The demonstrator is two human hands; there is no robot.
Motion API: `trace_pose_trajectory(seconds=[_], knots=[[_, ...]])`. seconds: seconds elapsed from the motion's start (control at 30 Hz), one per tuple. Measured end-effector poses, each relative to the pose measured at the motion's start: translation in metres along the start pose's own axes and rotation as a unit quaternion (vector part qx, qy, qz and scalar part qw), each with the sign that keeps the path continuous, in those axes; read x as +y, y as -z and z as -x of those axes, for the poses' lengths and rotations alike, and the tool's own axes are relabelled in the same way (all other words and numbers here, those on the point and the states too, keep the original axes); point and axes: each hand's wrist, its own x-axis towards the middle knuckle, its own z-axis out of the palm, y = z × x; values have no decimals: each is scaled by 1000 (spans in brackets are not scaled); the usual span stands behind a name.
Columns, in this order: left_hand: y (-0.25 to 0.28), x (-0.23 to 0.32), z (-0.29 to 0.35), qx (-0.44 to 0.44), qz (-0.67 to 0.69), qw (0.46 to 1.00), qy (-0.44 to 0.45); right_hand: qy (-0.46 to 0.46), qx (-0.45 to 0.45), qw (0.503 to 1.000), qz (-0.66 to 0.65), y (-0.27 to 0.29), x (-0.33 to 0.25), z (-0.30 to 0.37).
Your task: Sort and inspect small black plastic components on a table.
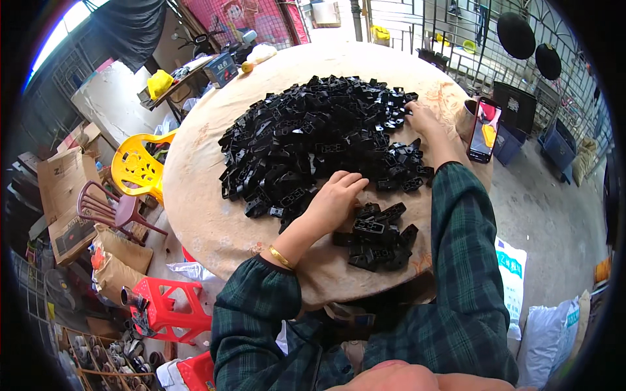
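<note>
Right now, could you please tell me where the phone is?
In the head view, the phone is by the right edge of the round table, to the right of the right hand and the black parts.

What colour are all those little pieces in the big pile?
The little pieces are black, best seen in the head view.

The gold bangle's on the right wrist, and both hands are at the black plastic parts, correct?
No: the head view shows the gold bangle on the left wrist. The left hand and right hand are both at the black plastic parts.
</note>
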Motion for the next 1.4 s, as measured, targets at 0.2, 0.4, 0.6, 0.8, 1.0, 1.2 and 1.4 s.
trace_pose_trajectory(seconds=[0.2, 0.4, 0.6, 0.8, 1.0, 1.2, 1.4], knots=[[-5, 2, -4, -41, -33, 998, 37, -52, -50, 997, -15, 12, -2, 7], [-11, 2, -4, -38, -46, 994, 95, -27, 55, 991, -120, 61, -46, 33], [-13, 2, -6, -1, -45, 996, 71, 115, 50, 963, -239, 92, -138, 99], [0, 4, -7, 45, 72, 983, 165, 180, 103, 947, -245, 69, -147, 119], [14, -5, -6, 149, 424, 839, 307, 125, 28, 907, -402, 80, -149, 126], [26, -6, -9, 178, 700, 595, 352, 91, -79, 791, -600, 92, -166, 141], [21, -14, -3, 164, 652, 672, 309, 161, -88, 859, -479, 84, -165, 140]])
